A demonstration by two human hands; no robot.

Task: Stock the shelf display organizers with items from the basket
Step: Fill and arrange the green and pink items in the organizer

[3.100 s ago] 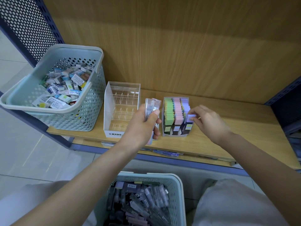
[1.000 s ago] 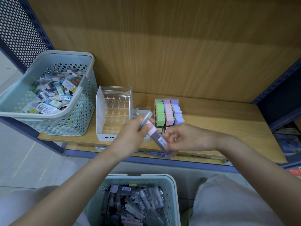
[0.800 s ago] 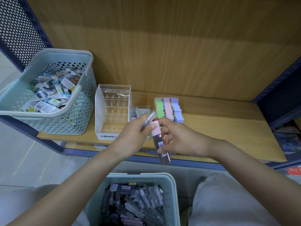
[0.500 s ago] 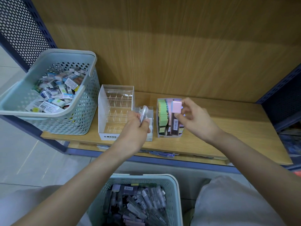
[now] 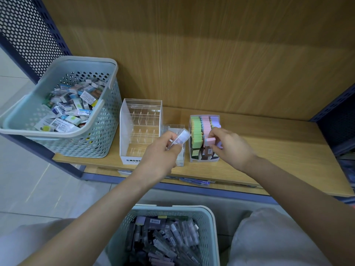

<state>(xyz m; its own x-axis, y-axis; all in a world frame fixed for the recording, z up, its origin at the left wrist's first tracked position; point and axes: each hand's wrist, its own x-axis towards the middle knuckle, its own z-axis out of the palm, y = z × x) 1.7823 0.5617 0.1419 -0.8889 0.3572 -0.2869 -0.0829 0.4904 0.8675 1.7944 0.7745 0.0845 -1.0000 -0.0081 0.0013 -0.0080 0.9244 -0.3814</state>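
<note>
From the head camera, the person's left hand [image 5: 161, 151] hung over the front of the wooden shelf [image 5: 278, 150], its fingers curled round a clear pack [image 5: 179, 138] that pointed up and to the right. The hand hid part of a small clear box [image 5: 173, 128] that stood between two organizers. The right hand [image 5: 231, 147] pinched a pink-capped pack [image 5: 210, 141] between thumb and fingertips and held it upright at the front of the pink row in the filled organizer [image 5: 196, 160]. That organizer held three rows of capped packs: green, pink and purple. Whether the pink-capped pack was fully seated in its slot could not be told.

To the left stood an empty clear organizer [image 5: 140, 131] with dividers and a label along its front. Further left, a pale perforated basket [image 5: 96, 143] sat on the shelf end with small boxed items [image 5: 71, 106] piled inside. A second basket [image 5: 215, 233] sat low between the person's knees, full of long grey and clear packs [image 5: 169, 240] lying jumbled.
</note>
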